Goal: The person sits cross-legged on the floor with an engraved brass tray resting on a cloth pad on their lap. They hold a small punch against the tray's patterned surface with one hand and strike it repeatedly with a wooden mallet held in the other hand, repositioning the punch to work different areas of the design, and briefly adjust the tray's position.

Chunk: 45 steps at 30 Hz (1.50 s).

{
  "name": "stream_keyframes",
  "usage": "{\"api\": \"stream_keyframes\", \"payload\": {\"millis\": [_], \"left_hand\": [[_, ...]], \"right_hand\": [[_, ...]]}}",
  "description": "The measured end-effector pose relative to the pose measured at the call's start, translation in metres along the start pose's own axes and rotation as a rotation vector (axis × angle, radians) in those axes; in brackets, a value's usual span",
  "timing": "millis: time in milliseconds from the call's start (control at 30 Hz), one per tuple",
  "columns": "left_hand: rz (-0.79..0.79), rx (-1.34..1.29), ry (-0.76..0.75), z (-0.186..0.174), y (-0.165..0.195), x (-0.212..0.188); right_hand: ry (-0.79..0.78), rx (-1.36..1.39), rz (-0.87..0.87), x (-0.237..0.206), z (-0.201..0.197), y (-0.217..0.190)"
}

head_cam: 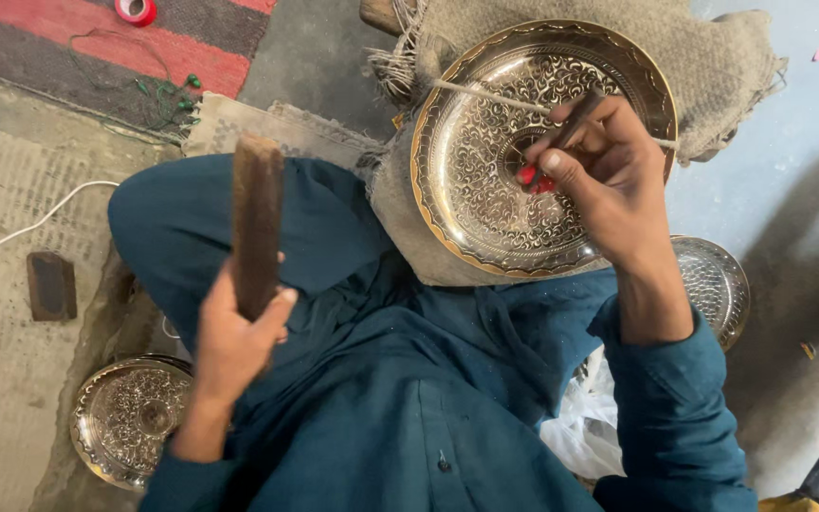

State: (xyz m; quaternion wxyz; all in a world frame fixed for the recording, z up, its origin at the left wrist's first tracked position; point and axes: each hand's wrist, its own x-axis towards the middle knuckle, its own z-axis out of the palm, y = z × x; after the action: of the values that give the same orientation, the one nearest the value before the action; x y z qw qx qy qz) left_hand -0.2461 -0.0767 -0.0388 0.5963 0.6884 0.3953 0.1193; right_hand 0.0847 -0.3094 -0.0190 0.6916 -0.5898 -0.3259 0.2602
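1. The left grip (pixel 234 337) is clamped round the lower end of a long, flat, dark-brown wooden striker (pixel 257 223), which stands raised above the teal-clothed knee. Below and left of this grip a small round engraved brass dish (pixel 130 417) lies on the floor. If the wood comes down off line, I judge it could hit the other hand's knuckles instead of the tool.
2. The right grip (pixel 604 185) is closed on a thin dark metal punch with a red band (pixel 561 133), its tip resting on a large round engraved brass plate with a gold rim (pixel 457 161). The plate leans on a burlap cushion (pixel 713 57), directly under this grip.
3. A slanted punch could skid and scratch the pattern; the tilted plate could slide off the cushion.
4. Just right of the right wrist another silvery engraved dish (pixel 718 284) sits close enough to be knocked.
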Motion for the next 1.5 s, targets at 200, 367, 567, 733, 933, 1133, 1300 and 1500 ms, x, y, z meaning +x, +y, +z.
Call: {"api": "stream_keyframes", "payload": {"millis": [200,367,567,733,933,1133,1300,1500], "left_hand": [[0.228,0.062,0.097,0.034,-0.025,0.003],[0.170,0.292,0.076,0.045,-0.037,0.009],[0.149,0.335,0.037,0.058,-0.030,0.017],[0.293,0.291,-0.057,0.064,-0.017,0.021],[0.287,0.281,-0.081,0.071,-0.003,0.022],[0.317,0.273,-0.094,0.073,0.008,0.021],[0.468,0.293,-0.117,0.066,0.023,0.030],[0.524,0.358,-0.141,0.062,0.049,0.047]], "right_hand": [[-0.127,-0.111,0.011,0.005,0.003,0.006],[-0.214,-0.164,0.079,0.008,0.014,0.007],[-0.215,-0.298,0.087,0.006,0.024,0.004],[-0.171,-0.313,0.067,0.003,0.028,0.008],[-0.175,-0.495,-0.072,0.002,0.028,0.014],[-0.086,-0.392,0.004,-0.006,0.031,0.017],[-0.060,-0.454,-0.123,-0.011,0.038,0.017],[-0.053,-0.508,-0.088,-0.010,0.040,0.014]]}}
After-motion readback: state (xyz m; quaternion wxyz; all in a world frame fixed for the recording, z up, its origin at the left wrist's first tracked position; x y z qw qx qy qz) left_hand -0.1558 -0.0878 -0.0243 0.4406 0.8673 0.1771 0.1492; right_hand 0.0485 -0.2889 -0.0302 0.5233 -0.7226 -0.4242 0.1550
